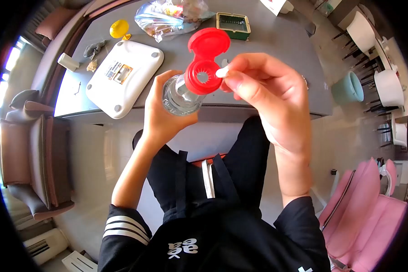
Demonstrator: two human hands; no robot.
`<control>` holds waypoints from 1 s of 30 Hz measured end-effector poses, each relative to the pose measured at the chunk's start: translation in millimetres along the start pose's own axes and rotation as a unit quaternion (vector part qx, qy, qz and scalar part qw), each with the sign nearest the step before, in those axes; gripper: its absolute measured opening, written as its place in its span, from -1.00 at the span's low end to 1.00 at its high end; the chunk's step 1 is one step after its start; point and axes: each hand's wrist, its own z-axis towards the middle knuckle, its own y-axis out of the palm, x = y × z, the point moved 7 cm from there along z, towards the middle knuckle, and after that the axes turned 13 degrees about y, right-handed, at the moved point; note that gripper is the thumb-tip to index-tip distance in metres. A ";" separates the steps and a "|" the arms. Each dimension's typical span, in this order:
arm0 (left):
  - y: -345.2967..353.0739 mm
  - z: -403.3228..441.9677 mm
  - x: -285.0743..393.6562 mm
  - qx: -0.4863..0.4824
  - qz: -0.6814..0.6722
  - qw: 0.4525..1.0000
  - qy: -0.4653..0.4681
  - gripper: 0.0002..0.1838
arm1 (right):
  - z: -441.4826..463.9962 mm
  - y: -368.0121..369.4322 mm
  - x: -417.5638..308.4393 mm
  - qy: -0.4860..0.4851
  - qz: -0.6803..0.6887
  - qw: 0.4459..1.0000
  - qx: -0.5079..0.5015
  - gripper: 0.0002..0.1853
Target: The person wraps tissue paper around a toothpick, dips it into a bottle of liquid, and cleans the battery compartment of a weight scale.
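Nearest, the person's right hand (279,93) pinches a small white piece (222,72) between thumb and forefinger, at the right side of the round, jagged-edged opening in a red plastic flip-top cap (205,62); whether the piece touches the rim cannot be told. So the opening lies just left of the right fingertips, with the cap's lid raised beyond it. The cap tops a clear, see-through bottle (179,103), whose long axis slants up towards the camera and the right hand. The left hand (161,120) wraps the bottle from the left, its forearm angled inward; the right forearm stands steeper, with the wrist turned inward. Beyond lies a grey table (276,59) with a white rounded-square plastic device (133,68), underside up, and, farther back, a dark green box with a cream-framed top (233,27) and a crumpled clear plastic bag (167,20).
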 end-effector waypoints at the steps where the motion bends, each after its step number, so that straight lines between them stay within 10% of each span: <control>1: 0.9 2.8 -3.5 0.003 -0.001 1.000 -0.001 -0.21 | 6.9 -1.1 7.0 0.028 0.053 0.998 -0.006 -0.83; 30: 13.3 69.1 -149.2 0.104 -0.159 0.980 -0.059 -0.29 | 49.0 -90.7 149.1 0.160 0.454 0.876 0.005 -0.82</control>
